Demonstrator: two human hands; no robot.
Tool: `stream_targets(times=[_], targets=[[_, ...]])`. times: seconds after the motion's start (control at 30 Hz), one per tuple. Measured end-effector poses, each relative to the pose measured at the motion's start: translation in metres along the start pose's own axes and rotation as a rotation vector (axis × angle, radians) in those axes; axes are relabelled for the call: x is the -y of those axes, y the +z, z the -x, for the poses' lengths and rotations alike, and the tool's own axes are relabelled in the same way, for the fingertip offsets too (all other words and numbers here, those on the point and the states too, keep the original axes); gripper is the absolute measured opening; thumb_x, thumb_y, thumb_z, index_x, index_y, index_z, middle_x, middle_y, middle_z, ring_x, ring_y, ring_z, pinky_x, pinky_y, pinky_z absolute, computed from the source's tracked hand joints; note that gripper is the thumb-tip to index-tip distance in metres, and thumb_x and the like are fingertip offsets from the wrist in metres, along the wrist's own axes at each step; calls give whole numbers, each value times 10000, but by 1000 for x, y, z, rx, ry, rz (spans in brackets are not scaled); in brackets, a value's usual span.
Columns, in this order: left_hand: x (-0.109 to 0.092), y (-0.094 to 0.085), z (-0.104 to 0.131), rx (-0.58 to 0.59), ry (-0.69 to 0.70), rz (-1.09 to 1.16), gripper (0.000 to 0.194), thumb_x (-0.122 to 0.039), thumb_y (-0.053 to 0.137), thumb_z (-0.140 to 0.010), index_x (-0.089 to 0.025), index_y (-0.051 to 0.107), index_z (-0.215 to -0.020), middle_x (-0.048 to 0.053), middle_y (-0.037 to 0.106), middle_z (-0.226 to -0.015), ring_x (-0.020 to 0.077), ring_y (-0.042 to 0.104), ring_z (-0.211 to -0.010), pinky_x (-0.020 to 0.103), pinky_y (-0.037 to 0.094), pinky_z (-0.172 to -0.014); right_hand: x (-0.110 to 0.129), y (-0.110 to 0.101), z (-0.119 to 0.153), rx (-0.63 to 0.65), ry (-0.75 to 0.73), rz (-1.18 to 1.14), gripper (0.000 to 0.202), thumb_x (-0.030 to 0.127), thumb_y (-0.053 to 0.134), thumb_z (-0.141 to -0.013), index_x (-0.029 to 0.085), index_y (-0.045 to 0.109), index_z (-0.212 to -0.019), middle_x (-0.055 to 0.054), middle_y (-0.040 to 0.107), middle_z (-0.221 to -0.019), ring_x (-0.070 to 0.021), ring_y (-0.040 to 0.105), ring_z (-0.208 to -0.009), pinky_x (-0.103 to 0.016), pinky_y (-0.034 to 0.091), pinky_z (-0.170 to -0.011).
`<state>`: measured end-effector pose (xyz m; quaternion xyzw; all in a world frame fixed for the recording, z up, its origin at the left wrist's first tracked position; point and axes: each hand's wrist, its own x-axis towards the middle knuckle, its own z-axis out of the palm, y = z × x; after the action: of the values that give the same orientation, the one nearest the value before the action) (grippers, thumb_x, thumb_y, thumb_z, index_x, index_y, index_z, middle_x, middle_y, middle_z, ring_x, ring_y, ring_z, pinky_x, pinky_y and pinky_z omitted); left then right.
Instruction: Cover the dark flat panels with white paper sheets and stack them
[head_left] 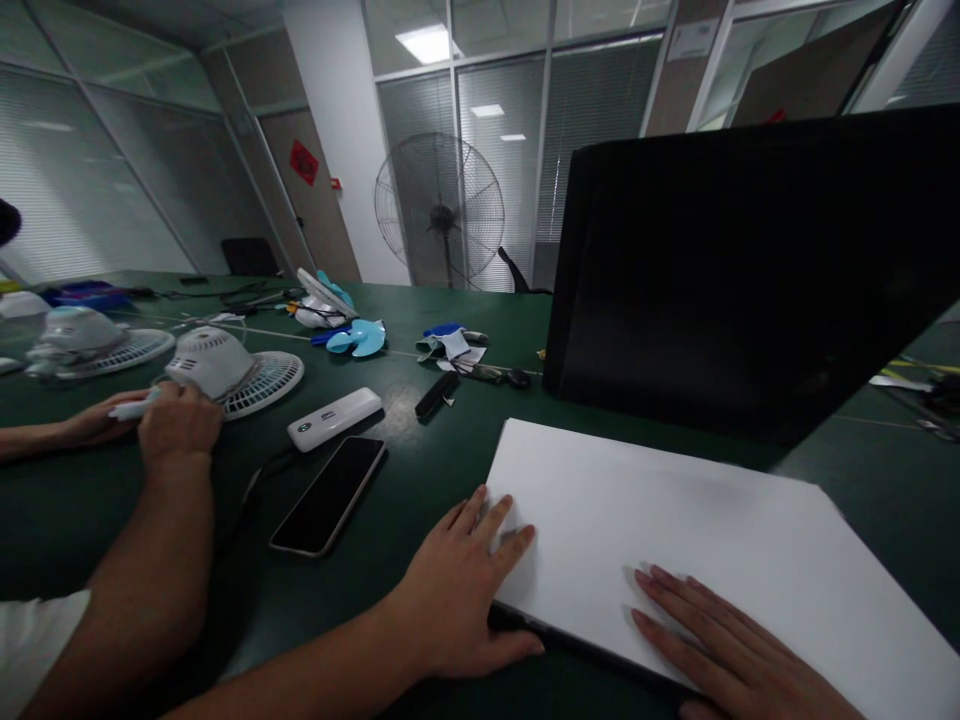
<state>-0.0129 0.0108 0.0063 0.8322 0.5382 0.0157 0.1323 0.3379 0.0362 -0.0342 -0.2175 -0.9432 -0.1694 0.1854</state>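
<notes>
A large flat white sheet [645,510] lies on the green table in front of me, with a dark layer showing beneath its near edge. My left hand [461,575] rests at its left end. Those fingers are spread on top of the white surface, and the thumb lies lower, by the near edge. Toward the right, my right hand [720,640] lies flat on the sheet with its fingers stretched out close together. Part of the right hand is cut off by the bottom of the view.
Behind the sheet stands a big black panel-like object [735,280]. A phone [330,495] and a white power bank [335,418] lie left. Another person's hands [180,425] work at a white fan part [210,360]. Blue fan blades [358,340] lie beyond.
</notes>
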Motion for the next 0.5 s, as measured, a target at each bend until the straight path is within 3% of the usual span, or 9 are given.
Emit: stream_targets(times=[0.23,0.4,0.5], targets=[[3,2,1,-14,24,-12,1024,-872,558,-802,-274,372,-1613,178,241,-1696,488,183,-1555,672,293,-1206,2,3,1,-47,22,89,702,564,614,-927,287,461,-1554,-35,505,-1514,-226,556,-1336,-312,578,-1005],[3,1,0,-16,23,-16,1013,-866,569,-797,-275,396,-1601,194,278,-1680,492,217,-1543,675,304,-1196,-1,1,1,-118,2,94,614,574,629,-923,333,543,-1481,-12,541,-1483,-221,539,-1354,-322,562,-1020],[3,1,0,-21,31,-17,1021,-882,552,-795,-279,389,-1604,186,280,-1683,494,211,-1545,678,305,-1196,-3,-2,1,-151,-69,165,519,590,647,-906,353,641,-1367,16,559,-1461,-221,570,-1311,-311,581,-947]])
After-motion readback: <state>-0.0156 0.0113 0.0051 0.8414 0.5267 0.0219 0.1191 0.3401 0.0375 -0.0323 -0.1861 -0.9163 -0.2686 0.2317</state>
